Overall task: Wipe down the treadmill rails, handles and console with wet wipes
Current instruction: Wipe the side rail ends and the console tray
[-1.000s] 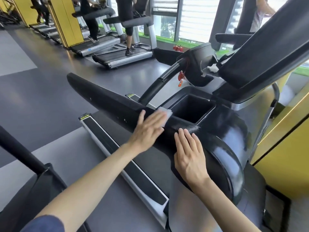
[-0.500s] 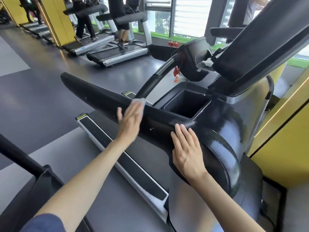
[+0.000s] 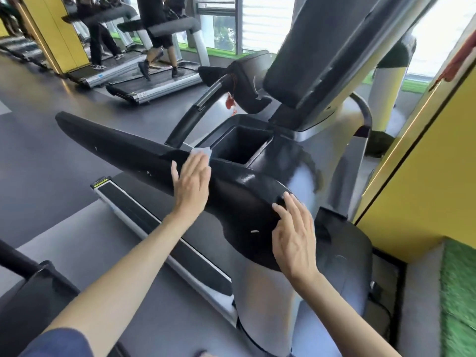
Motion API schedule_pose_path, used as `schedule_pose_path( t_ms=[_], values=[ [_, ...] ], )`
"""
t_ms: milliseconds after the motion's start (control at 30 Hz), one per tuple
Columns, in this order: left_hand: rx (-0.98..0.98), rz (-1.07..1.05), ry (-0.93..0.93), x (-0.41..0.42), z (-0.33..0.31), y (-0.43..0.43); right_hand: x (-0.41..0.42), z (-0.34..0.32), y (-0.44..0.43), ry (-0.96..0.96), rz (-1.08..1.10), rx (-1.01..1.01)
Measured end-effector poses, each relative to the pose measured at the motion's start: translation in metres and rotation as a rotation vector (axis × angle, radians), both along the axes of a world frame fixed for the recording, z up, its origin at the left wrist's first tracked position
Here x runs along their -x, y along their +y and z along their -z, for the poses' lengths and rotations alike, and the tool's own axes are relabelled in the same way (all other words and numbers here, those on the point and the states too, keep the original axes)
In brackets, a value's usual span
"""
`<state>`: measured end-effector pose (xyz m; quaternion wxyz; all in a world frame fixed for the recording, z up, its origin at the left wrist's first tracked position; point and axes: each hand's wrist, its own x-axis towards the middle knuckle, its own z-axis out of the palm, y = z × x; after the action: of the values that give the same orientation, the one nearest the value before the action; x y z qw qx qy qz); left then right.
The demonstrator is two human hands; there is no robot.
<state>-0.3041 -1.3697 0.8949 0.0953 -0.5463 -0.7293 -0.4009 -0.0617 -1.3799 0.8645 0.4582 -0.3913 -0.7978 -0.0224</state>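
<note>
Filling the centre and right of the frame, the treadmill, silver upright at lower centre. Upper right, the tilted dark console. Across the middle, the black rail, laid lengthwise from mid-left down to lower centre, tapered tip pointing at the left edge, broad rounded end toward lower right. Just above it, a square cup well and a curved handle. At centre, the left hand, fingers straight and together, pressing flat on the rail (nothing clenched). Right of centre and lower, the right hand, fingers released and slightly spread, resting on the rounded end. Under the left fingertips, the wet wipe, pale corner poking out toward the cup well, touching the rail.
</note>
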Motion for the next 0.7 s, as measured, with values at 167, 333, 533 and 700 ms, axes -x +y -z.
schedule_pose_path(
  t_ms=[167, 333, 533, 700],
  values=[
    [-0.106, 0.132, 0.241, -0.092, 0.012, -0.003, -0.03, 0.013, -0.003, 0.143, 0.036, 0.259],
    [-0.144, 0.377, 0.584, -0.156, 0.033, -0.016, -0.059, 0.026, -0.001, 0.203, 0.027, 0.425],
    [0.043, 0.52, 0.908, -0.183, 0.095, -0.039, -0.095, 0.032, -0.009, 0.203, -0.006, 0.643],
    [0.143, 0.334, 1.29, -0.173, 0.146, -0.05, -0.111, 0.054, -0.016, 0.137, -0.074, 0.809]
  ],
)
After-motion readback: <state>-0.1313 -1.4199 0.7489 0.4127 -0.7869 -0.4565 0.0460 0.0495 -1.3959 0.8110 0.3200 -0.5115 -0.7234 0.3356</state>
